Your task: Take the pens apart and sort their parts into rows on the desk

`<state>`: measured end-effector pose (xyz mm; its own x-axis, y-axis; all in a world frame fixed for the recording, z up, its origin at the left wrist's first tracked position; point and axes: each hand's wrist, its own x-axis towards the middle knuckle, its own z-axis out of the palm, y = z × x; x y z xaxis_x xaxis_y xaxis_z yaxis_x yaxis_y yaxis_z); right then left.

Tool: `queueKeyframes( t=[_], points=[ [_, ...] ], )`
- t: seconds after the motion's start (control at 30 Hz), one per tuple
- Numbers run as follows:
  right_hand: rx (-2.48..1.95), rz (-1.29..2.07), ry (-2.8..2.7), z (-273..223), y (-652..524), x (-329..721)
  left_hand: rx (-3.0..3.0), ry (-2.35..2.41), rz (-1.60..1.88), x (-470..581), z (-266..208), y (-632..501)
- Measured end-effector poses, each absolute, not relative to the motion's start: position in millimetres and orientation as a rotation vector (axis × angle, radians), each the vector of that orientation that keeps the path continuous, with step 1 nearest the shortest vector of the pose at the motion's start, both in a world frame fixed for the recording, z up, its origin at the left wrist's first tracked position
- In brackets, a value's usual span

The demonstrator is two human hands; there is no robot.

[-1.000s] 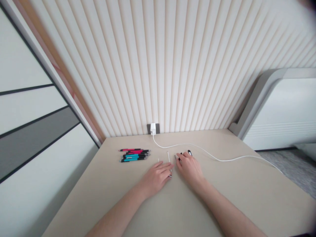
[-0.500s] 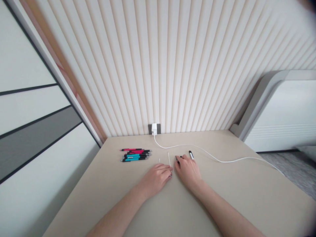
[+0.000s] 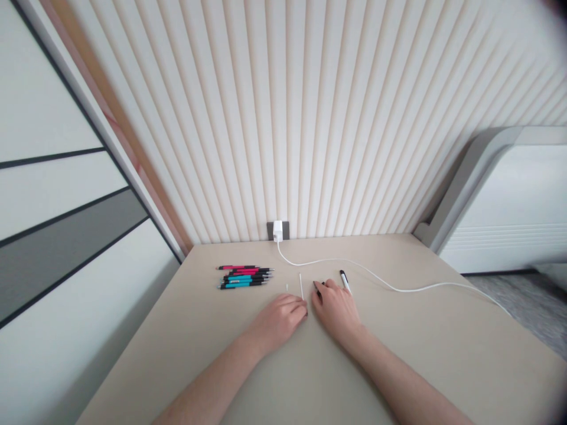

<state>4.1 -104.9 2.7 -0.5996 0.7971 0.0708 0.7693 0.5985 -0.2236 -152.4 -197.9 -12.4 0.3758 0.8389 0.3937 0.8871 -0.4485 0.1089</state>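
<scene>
My left hand rests on the tabletop, its fingers pinched together around something small. Only a dark bit shows at the fingertips. A thin white stick, like a pen refill, points away from beneath those fingers; whether they grip it I cannot tell. A short whitish piece lies just beyond the knuckles. My right hand is curled low over the table, thumb and fingers closed on a small black pen part, mostly hidden. Beside its knuckles lies a white piece with a black end, like part of a pen.
Several red-and-black and blue-and-black pens lie in a row at the left. A white charger is plugged into the wall socket, and its cable runs across the back of the table to the right edge.
The metallic tip seen at my left fingertips is now mostly covered, with just a dark bit showing. Both hands stay nearly in place; the view has shifted slightly.
</scene>
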Motion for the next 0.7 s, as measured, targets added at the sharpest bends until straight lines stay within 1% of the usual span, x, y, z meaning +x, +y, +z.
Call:
queueKeyframes(
  t=[0.7],
  points=[
    [-1.329,0.263,-2.661,5,-98,11,-2.523,-1.578,-0.611,-154,-4,-203]
  ],
)
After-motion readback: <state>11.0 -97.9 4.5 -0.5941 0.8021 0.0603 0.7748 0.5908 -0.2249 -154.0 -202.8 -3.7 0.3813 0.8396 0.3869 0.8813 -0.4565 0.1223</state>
